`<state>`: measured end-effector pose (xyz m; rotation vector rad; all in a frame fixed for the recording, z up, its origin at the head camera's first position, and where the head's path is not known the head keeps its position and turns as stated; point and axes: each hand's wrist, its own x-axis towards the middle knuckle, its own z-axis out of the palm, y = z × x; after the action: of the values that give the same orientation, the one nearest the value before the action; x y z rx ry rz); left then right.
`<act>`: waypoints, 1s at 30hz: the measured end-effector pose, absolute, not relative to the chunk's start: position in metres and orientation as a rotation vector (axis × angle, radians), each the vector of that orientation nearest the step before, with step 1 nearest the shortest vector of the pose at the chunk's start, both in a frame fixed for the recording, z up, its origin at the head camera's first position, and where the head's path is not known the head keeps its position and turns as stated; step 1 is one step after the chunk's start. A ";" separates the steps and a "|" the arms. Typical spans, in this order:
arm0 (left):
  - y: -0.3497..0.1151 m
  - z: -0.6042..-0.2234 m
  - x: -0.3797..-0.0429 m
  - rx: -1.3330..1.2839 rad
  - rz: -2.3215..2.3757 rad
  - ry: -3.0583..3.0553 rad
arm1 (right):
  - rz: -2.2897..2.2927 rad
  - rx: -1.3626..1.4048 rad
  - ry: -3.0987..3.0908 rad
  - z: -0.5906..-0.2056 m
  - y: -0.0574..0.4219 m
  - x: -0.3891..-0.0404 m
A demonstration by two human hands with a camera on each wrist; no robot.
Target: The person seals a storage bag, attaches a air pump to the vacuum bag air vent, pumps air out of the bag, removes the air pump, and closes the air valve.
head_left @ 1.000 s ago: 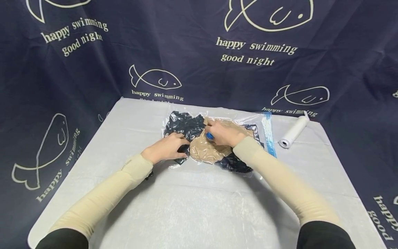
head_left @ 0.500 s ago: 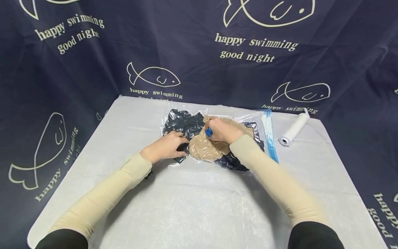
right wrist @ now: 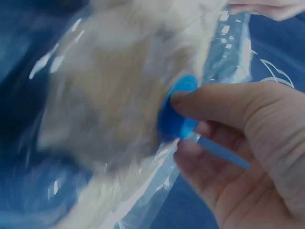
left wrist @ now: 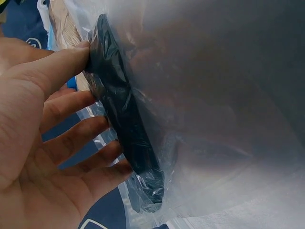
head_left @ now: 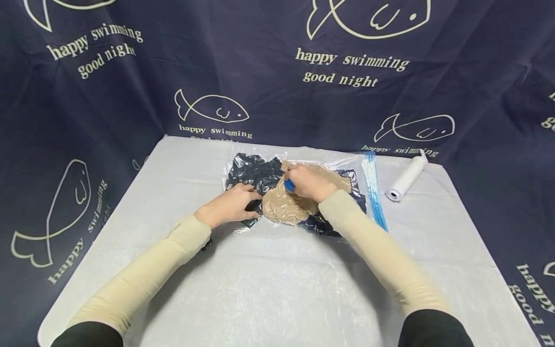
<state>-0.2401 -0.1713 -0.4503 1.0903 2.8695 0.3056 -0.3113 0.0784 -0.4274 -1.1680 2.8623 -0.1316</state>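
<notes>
A clear vacuum storage bag (head_left: pixel 295 233) lies flat on the table, packed with black and tan clothes under wrinkled plastic. My left hand (head_left: pixel 231 205) rests on its left part, over the black clothing (head_left: pixel 256 173). In the left wrist view the fingers (left wrist: pixel 71 107) are spread, their tips against the plastic beside the dark bundle (left wrist: pixel 126 105). My right hand (head_left: pixel 310 183) is over the tan clothing (head_left: pixel 284 207), pinching a round blue valve cap (right wrist: pixel 176 107) between thumb and fingers. A thin blue strip (right wrist: pixel 223 152) extends from the cap below the thumb.
The bag's blue zip edge (head_left: pixel 375 193) runs along its right side. Farther right lies a white cylindrical hand pump (head_left: pixel 406 178). Behind the white table (head_left: pixel 277 294) hangs a dark blue curtain (head_left: pixel 277 72) with fish drawings.
My right forearm has swung slightly left and in, while the right hand stays at the blue cap. The left hand keeps its place on the bag. The head view has shifted a little.
</notes>
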 end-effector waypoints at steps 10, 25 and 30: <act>-0.167 -0.453 -0.240 1.102 0.312 2.856 | -0.028 -1.091 2.709 -0.424 0.080 -0.313; -0.170 -0.451 -0.241 1.045 0.313 2.864 | -0.261 -1.013 2.678 -0.419 0.074 -0.322; -0.171 -0.452 -0.241 1.027 0.308 2.864 | -0.303 -0.966 2.701 -0.421 0.070 -0.323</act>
<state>-0.2410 -0.1706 -0.4521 1.0267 2.8643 0.3076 -0.3228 0.0699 -0.4210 -0.9661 2.7011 -0.3032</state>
